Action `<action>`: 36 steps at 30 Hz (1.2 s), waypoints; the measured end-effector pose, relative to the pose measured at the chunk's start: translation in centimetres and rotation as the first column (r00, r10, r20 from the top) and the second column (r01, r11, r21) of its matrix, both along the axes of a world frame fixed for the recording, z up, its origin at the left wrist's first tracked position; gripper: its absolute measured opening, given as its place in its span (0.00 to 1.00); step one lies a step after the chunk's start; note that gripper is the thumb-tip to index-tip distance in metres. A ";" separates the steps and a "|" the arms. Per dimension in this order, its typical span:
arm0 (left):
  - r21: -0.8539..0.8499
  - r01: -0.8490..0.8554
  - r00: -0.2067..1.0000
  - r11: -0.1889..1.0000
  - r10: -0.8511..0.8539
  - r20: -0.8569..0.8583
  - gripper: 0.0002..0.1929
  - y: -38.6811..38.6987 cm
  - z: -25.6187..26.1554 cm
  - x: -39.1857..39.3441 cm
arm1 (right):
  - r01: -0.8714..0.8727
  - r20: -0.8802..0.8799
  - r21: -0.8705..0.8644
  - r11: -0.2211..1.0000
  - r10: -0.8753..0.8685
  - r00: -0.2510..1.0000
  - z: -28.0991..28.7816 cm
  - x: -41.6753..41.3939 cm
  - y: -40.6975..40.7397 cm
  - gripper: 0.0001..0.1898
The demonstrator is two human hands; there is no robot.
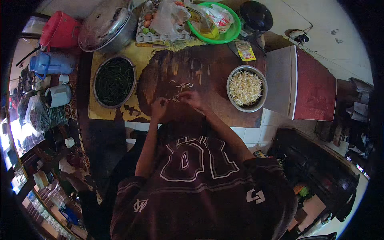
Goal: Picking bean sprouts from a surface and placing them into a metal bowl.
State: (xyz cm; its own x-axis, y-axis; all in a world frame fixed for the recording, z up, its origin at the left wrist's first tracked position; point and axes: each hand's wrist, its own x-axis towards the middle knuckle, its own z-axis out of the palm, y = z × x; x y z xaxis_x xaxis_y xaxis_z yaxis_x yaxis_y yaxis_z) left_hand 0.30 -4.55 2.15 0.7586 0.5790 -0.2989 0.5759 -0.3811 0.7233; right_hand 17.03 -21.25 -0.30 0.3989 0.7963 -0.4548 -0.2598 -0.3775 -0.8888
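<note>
A few loose bean sprouts lie on the worn dark tabletop in front of me. My left hand is at the near side of them, fingers bent; whether it holds anything cannot be made out. Fingertips of my right hand are at pale sprout strands between the two hands; their grip is too small to tell. To the right stands a round metal bowl filled with bean sprouts. A second metal bowl, at the left, holds dark green strips, seemingly cut vegetables.
Along the table's far side are a large lidded metal pot, an egg tray, a green plastic basin and a black container. A yellow packet lies above the sprout bowl. A red-sided box stands right.
</note>
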 end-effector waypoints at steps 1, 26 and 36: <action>-0.061 -0.035 0.999 0.998 0.035 -0.011 0.10 0.1 0.2 -0.2 | 0.042 0.121 -0.036 0.998 -0.038 0.992 0.8 0.9 0.1 0.17; -0.048 0.015 0.990 0.999 -0.009 0.140 0.10 0.1 0.0 -2.5 | -0.135 0.601 -0.570 0.811 0.523 0.604 1.1 6.2 7.6 0.13; -0.185 -0.219 0.960 0.958 0.245 0.132 0.08 0.0 0.7 -3.2 | -0.291 0.203 -0.127 0.948 0.312 0.928 1.7 0.5 10.6 0.12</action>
State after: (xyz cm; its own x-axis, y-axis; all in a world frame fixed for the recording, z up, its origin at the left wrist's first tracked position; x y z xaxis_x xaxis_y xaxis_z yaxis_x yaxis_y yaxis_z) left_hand -2.91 -4.55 2.86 0.6529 0.6963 -0.2981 0.5125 -0.1163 0.8507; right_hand 17.52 -10.63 1.37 0.2442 0.8526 -0.4621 0.0751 -0.4917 -0.8675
